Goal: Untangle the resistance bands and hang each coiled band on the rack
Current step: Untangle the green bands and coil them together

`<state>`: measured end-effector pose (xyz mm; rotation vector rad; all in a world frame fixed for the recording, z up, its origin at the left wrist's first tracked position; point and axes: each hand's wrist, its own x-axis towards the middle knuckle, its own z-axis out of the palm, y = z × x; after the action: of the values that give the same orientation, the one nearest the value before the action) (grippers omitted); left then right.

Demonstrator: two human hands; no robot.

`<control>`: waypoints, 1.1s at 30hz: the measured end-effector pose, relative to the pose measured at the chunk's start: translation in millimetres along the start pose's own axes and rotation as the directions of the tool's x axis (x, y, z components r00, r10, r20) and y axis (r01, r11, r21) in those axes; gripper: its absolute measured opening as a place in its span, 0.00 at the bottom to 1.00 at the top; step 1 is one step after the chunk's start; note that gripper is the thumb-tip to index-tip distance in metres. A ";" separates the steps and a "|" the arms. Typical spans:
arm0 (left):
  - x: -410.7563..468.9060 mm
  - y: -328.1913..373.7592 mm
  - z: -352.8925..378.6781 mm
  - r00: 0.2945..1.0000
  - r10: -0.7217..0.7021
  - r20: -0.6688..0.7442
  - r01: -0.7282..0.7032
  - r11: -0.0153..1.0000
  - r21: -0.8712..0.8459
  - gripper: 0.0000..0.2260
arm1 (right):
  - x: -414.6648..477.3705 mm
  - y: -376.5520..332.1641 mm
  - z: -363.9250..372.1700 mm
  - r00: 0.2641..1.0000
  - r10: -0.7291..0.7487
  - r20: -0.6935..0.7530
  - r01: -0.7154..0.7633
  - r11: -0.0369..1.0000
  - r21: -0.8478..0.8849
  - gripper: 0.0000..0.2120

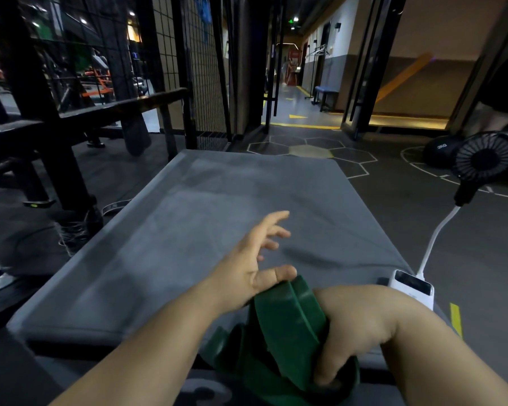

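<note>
A dark green resistance band (pixel 285 326), folded into broad loops, is held over the near end of a grey padded bench (pixel 217 206). My right hand (pixel 361 326) grips the bunched loops from the right, fingers curled down around them. My left hand (pixel 258 265) is just left of the band; its thumb presses on the band's top fold and its fingers are spread out over the bench. The lower end of the band runs out of the bottom of the view.
A white power bank (pixel 412 290) lies on the bench's right edge, cabled to a small black fan (pixel 486 162). A black metal frame (pixel 56 136) and a wire grid panel (pixel 188 68) stand to the left. A person's leg (pixel 493 118) and a black 3KG ball (pixel 442 149) are at the far right.
</note>
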<state>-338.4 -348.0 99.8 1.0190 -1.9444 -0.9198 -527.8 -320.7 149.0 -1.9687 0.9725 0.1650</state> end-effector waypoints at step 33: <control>-6.3 3.5 -16.6 0.965 -0.216 0.151 0.217 0.976 0.008 0.26 | 31.7 57.2 -9.8 0.928 -0.313 -0.202 0.358 0.598 0.717 0.35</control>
<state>-322.9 -345.2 108.7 1.2056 -1.9769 -1.1553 -548.1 -362.4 101.7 -1.3289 0.5323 -0.4564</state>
